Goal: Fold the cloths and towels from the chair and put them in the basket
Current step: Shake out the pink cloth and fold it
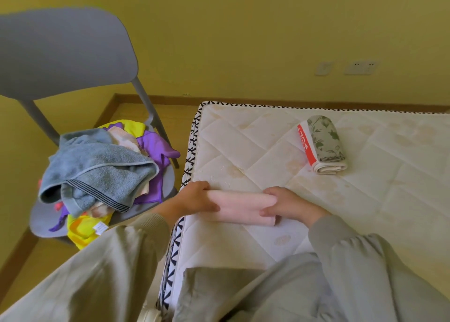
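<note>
Head view: left hand [197, 197] and right hand [288, 203] grip pink towel [241, 206], hiding its ends.

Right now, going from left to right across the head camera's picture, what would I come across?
Laundry pile on the grey chair → left hand, gripping one end of the pink cloth → pink cloth on the mattress → right hand, gripping its other end → folded cloths farther back.
</note>
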